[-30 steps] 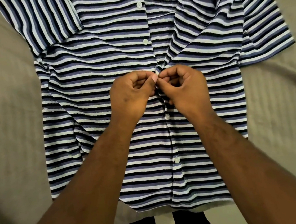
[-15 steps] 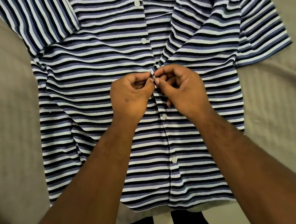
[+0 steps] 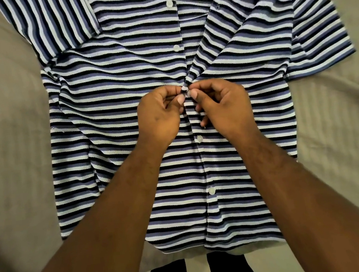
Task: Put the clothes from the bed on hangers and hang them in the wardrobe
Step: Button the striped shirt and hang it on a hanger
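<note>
A short-sleeved shirt with black, blue and white stripes lies flat, front up, on the bed. Its lower placket is buttoned; two white buttons show below my hands. Above my hands the front lies open, and the right panel is folded outward. My left hand and my right hand meet at the placket in the middle of the shirt. Thumbs and fingertips of both pinch the two fabric edges around a white button. No hanger or wardrobe is in view.
The grey-beige bedsheet surrounds the shirt on the left and right. The bed's near edge runs along the bottom, where my dark trouser legs stand against a pale floor. The shirt's hem hangs slightly over that edge.
My hands have stayed on the same button at mid-placket, with the fingertips shifting slightly. The view has moved a little, and the shirt sits in the same place on the bed.
</note>
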`<state>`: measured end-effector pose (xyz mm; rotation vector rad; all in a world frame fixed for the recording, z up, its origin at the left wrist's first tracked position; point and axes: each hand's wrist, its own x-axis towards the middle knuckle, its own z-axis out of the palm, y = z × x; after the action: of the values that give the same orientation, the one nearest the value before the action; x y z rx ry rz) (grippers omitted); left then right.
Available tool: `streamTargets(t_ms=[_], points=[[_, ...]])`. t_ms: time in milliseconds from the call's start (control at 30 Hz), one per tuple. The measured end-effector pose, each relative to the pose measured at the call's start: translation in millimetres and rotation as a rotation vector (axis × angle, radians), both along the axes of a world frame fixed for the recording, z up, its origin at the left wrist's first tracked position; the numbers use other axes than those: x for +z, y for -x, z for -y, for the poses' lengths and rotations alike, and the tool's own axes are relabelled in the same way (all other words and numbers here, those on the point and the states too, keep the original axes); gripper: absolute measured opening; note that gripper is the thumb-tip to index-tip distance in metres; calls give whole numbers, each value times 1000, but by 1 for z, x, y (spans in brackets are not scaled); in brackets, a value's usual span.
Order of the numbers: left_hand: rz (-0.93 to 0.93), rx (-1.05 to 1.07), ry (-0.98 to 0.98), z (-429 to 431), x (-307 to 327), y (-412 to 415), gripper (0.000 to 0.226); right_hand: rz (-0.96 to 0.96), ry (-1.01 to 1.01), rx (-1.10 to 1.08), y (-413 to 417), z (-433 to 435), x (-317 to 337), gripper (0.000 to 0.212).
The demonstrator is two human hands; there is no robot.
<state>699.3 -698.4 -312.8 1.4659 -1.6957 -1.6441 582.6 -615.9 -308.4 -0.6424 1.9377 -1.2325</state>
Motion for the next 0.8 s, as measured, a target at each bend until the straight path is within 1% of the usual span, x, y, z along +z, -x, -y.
streamTargets(t_ms=[67, 200, 400, 567, 667, 733, 800], points=[[-1, -14, 12, -1, 0, -1, 13, -6, 3, -3, -2, 1, 2, 11], [14, -36, 43, -1, -1, -2, 9, -77, -23, -2, -4, 3, 4, 16], [65, 11, 114, -6, 3, 0, 14, -241, -87, -18, -8, 11, 1, 7], [-1, 19, -27, -9, 10, -7, 14, -314, -132, 24, -13, 7, 8, 6], [-4, 4, -55, -26, 16, -20, 14, -306, -165, 56, -23, -9, 16, 6], [8, -5, -73, -42, 20, -33, 14, -296, -191, 73, -34, -25, 20, 7], [73, -15, -82, -60, 23, -45, 14, -297, -213, 108, -46, -42, 23, 7]])
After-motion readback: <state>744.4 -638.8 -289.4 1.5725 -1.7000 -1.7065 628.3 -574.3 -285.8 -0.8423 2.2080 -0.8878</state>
